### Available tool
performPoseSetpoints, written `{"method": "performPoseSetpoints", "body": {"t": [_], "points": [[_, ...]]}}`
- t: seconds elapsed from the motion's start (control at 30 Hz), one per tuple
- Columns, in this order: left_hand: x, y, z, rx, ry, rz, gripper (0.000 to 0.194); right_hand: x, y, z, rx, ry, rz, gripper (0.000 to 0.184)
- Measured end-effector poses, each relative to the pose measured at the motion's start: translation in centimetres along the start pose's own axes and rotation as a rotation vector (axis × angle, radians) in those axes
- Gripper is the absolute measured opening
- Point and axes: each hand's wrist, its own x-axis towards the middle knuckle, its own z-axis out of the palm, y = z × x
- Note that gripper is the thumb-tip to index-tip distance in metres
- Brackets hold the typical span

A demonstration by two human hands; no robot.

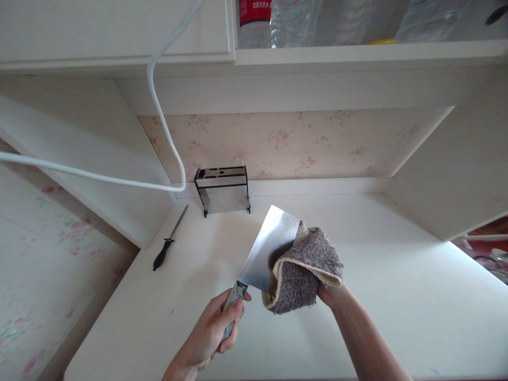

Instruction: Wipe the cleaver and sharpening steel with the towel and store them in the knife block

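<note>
My left hand (pixel 216 330) is closed round the metal handle of a broad steel cleaver (pixel 265 248), whose blade points up and away over the white counter. A grey cloth with a cream edge (pixel 304 270) is wrapped over my right hand (pixel 327 293) and pressed against the right side of the blade. The fingers of that hand are hidden inside the cloth. An empty metal knife holder (pixel 222 189) stands behind the blade against the back wall.
A black-handled sharpening steel (pixel 169 241) lies on the white counter (pixel 377 275) at the left. A white cable (pixel 159 111) hangs across the upper left. Water bottles (pixel 293 21) stand on the shelf above. Side walls close in the counter.
</note>
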Motion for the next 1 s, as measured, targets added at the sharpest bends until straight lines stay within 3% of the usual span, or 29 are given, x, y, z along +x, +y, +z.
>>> {"method": "performPoseSetpoints", "body": {"t": [0.2, 0.4, 0.67, 0.87, 1.0], "points": [[-0.3, -0.4, -0.9, 0.049, -0.043, -0.022, 0.033, 1.3, -2.2, 0.5, 0.005, 0.084, 0.011, 0.043], [-0.9, -0.3, -1.5, 0.109, -0.081, -0.053, 0.033, 2.1, -3.1, 0.4, 0.05, 0.248, 0.024, 0.053], [-1.2, -0.9, -2.2, 0.104, -0.062, -0.065, 0.033, 3.9, -5.7, 0.1, 0.154, 0.238, -0.147, 0.035], [-0.6, -0.8, -1.3, 0.044, 0.024, -0.042, 0.037, 3.3, -4.8, -2.9, 0.304, 0.316, -0.098, 0.031], [0.0, -0.1, -0.3, 0.157, 0.104, -0.028, 0.044, 1.2, -3.9, -5.2, 0.292, 0.346, -0.119, 0.038]]}}
